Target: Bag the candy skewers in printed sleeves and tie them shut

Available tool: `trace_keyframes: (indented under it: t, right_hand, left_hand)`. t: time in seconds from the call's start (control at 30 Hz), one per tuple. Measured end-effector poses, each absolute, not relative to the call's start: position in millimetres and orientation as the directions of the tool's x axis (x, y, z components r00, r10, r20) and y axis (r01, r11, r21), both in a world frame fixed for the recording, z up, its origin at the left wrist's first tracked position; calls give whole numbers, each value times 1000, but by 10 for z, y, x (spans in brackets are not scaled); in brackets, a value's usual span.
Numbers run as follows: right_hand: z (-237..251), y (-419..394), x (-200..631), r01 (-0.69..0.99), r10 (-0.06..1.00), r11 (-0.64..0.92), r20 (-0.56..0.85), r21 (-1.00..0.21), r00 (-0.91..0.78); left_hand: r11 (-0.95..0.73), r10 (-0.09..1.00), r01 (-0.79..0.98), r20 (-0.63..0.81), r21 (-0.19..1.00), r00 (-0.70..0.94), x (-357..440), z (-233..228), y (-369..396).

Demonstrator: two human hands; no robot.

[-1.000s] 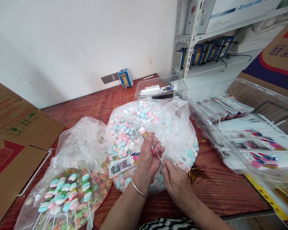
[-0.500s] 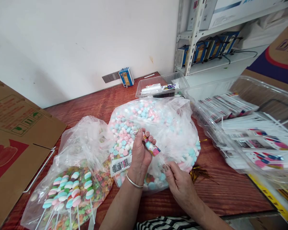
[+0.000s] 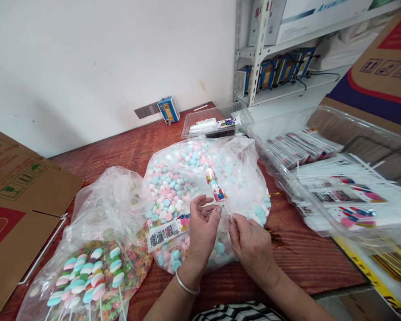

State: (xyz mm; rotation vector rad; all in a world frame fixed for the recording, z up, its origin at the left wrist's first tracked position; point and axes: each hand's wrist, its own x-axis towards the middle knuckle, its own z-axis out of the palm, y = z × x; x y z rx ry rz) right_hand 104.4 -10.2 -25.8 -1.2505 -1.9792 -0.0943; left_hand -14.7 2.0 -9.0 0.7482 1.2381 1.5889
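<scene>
- Wrapped marshmallow skewer [image 3: 215, 185], in my head view: it points up and leftward beyond my hands, over the marshmallow bag [image 3: 172, 180].
- My right hand [image 3: 252, 243] pinches its white stick below the wrapper.
- My left hand [image 3: 203, 225] is loosely curled, fingers parted, just below the wrapped part; I cannot tell whether it touches.
- Flat printed sleeve [image 3: 165, 234]: left of my left hand.

The left forearm [image 3: 172, 296] and right forearm [image 3: 290, 287] reach in over the near edge of the table [image 3: 324, 263], slanting toward each other. The left hand [image 3: 203, 227] is raised, fingers loosely curled. The right hand [image 3: 250, 243], nearer the table's right edge, pinches thumb against forefinger, remaining fingers folded. The 2 hands are close but apart.
</scene>
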Motion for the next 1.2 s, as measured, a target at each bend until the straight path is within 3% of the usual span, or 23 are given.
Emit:
trace_keyframes:
  t: [0.07,0.17,0.37,0.57,0.83,1.03,1.2]
  right_hand:
    - [-242,-115,1019,823,719,502,657,-265,-227]
    - [-208,-148,959,828,722,500,651,-255,-236]
    - [-185,-171,911,784,781,484,596,-388,-187]
    - [-212,-186,903,711,839,462,521,-529,-157]
    - [-203,-215,879,561,938,335,321,-757,-128]
    - [-181,-217,897,509,959,277,268,-815,-94]
    - [-153,-209,925,474,962,272,255,-837,-102]
  left_hand:
    - [-108,892,-57,71,993,-446,-171,-106,-19]
    - [-148,866,118,187,982,-465,-192,-79,-29]
    - [-126,866,194,203,973,-456,-191,-30,21]
    - [-70,904,431,240,900,-354,-201,-55,47]
    - [-171,900,584,367,794,-235,-249,-73,37]
    - [-299,867,699,491,650,-87,-242,-50,-6]
    - [-336,864,709,503,621,-32,-218,-53,-47]
